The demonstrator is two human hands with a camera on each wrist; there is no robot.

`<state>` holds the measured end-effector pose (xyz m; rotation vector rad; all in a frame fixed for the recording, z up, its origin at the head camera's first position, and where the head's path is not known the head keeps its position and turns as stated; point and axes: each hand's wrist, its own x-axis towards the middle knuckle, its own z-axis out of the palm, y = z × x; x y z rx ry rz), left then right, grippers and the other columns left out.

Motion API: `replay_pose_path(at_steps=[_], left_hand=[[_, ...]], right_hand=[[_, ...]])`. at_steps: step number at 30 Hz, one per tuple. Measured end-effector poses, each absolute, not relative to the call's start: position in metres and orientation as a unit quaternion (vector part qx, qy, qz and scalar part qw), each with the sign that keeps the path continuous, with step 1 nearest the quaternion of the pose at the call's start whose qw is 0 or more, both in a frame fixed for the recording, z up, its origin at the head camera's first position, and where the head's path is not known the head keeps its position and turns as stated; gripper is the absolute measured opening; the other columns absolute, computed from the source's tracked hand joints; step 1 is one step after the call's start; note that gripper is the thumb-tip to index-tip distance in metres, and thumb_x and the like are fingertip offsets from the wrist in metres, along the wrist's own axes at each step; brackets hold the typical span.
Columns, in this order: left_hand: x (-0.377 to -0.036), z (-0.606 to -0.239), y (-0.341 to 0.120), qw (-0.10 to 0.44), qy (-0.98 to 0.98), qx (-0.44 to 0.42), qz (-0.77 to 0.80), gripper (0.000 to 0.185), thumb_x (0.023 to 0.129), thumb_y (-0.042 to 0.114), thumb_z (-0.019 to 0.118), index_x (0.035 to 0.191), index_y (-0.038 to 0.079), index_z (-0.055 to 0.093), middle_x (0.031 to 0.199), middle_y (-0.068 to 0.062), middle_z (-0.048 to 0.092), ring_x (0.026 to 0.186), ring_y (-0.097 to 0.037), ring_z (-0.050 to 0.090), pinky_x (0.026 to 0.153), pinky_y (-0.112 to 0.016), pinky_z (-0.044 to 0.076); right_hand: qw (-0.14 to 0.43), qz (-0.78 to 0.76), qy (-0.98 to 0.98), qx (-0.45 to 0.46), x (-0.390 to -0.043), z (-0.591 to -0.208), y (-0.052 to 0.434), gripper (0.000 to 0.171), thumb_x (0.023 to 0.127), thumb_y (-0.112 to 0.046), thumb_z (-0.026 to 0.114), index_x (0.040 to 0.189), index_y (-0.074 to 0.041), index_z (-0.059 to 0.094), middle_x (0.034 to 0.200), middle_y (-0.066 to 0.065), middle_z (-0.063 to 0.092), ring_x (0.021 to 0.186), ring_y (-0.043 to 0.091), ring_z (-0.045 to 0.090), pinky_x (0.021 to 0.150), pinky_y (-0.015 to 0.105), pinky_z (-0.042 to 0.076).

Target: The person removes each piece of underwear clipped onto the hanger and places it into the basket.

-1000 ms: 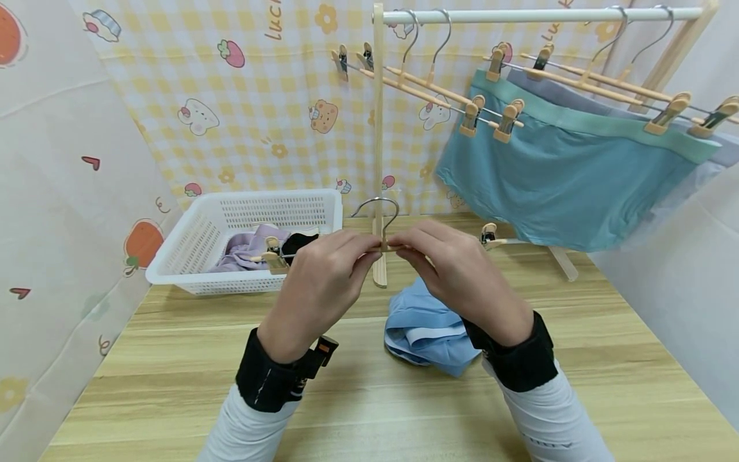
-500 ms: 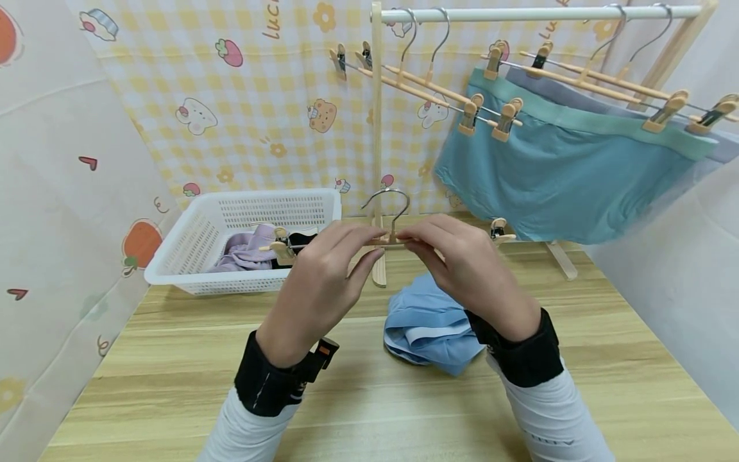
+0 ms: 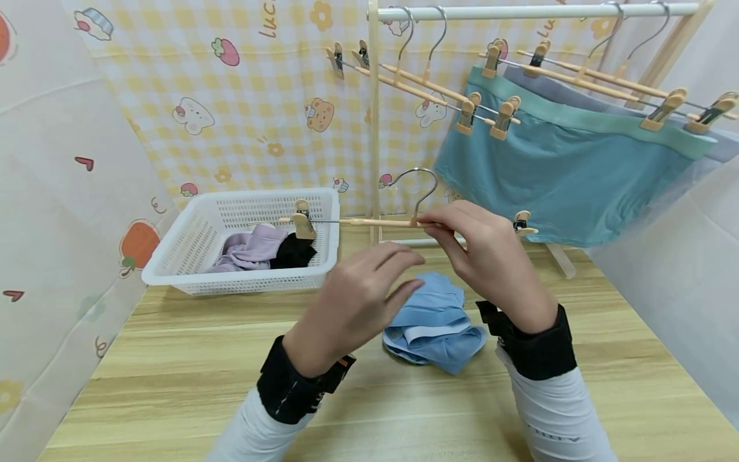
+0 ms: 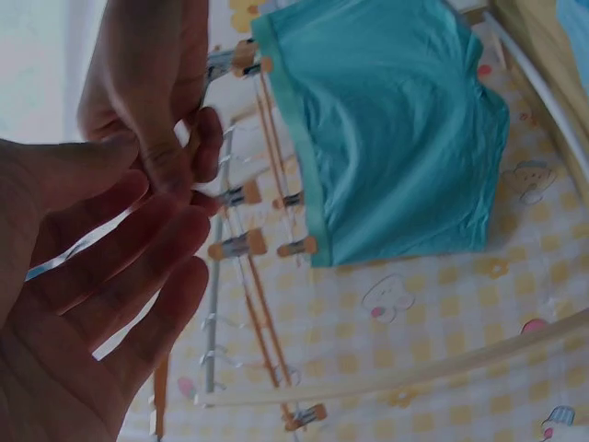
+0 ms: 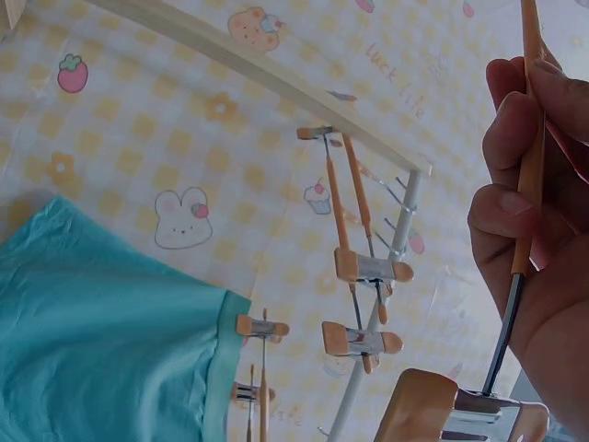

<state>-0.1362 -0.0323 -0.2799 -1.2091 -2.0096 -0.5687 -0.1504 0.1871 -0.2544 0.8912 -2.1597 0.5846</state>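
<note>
A clip hanger with a metal hook and a wooden bar is held up over the table by my right hand, which pinches the bar just right of the hook. In the right wrist view the right fingers curl round the hanger's bar, with a wooden clip at its end. My left hand is off the hanger, below its bar, fingers loosely bent and holding nothing. Under the hands, a crumpled piece of light blue cloth lies on the wooden table.
A white basket holds lilac and black garments at the left. Behind the hands stands a wooden rack with a white rail. Teal boxer briefs and a greyish-lilac garment hang from it on clip hangers, beside two bare hangers.
The hanger has shifted right and up with my right hand. My left hand has let go of the bar and dropped down and to the right.
</note>
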Motion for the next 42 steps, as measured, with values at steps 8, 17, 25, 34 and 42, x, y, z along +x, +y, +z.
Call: replay_pose_path(at_steps=[8, 17, 25, 34, 42], left_hand=[[-0.139, -0.309, -0.006, 0.234, -0.824, -0.493, -0.154, 0.046, 0.094, 0.032, 0.087, 0.130, 0.007, 0.072, 0.126, -0.007, 0.073, 0.115, -0.019, 0.072, 0.096, -0.030, 0.061], [-0.143, -0.348, 0.021, 0.051, -0.879, -0.473, -0.032, 0.077, 0.092, 0.052, 0.085, 0.155, 0.017, 0.057, 0.158, -0.010, 0.056, 0.142, -0.027, 0.059, 0.102, -0.037, 0.060], [-0.142, -0.384, 0.037, -0.012, -0.900, -0.435, 0.022, 0.096, 0.087, 0.055, 0.088, 0.165, 0.025, 0.042, 0.170, -0.012, 0.039, 0.155, -0.037, 0.043, 0.112, -0.051, 0.055], [-0.155, -0.401, 0.038, -0.046, -0.914, -0.402, 0.017, 0.095, 0.089, 0.051, 0.083, 0.169, 0.028, 0.037, 0.177, -0.015, 0.028, 0.162, -0.044, 0.031, 0.120, -0.065, 0.043], [-0.163, -0.407, 0.040, -0.049, -0.913, -0.406, 0.016, 0.080, 0.095, 0.039, 0.079, 0.166, 0.034, 0.043, 0.163, -0.011, 0.047, 0.138, -0.035, 0.058, 0.097, -0.049, 0.062]], right_hand=[[0.360, 0.227, -0.837, 0.345, -0.150, -0.253, 0.190, 0.016, 0.100, -0.002, 0.075, 0.116, -0.002, 0.079, 0.105, 0.010, 0.080, 0.096, 0.022, 0.076, 0.078, 0.036, 0.060], [0.355, 0.228, -0.836, 0.350, -0.149, -0.253, 0.192, 0.017, 0.100, -0.002, 0.075, 0.116, -0.003, 0.079, 0.106, 0.008, 0.081, 0.098, 0.021, 0.077, 0.078, 0.033, 0.059], [0.351, 0.231, -0.836, 0.354, -0.149, -0.253, 0.193, 0.018, 0.099, -0.002, 0.075, 0.117, -0.002, 0.079, 0.107, 0.007, 0.081, 0.102, 0.021, 0.077, 0.083, 0.032, 0.059], [0.349, 0.232, -0.834, 0.359, -0.150, -0.253, 0.192, 0.017, 0.099, -0.002, 0.076, 0.116, -0.002, 0.079, 0.106, 0.008, 0.081, 0.099, 0.021, 0.077, 0.080, 0.036, 0.061], [0.345, 0.233, -0.835, 0.361, -0.150, -0.252, 0.192, 0.016, 0.099, -0.003, 0.076, 0.115, -0.003, 0.079, 0.106, 0.007, 0.081, 0.097, 0.020, 0.076, 0.075, 0.034, 0.058]])
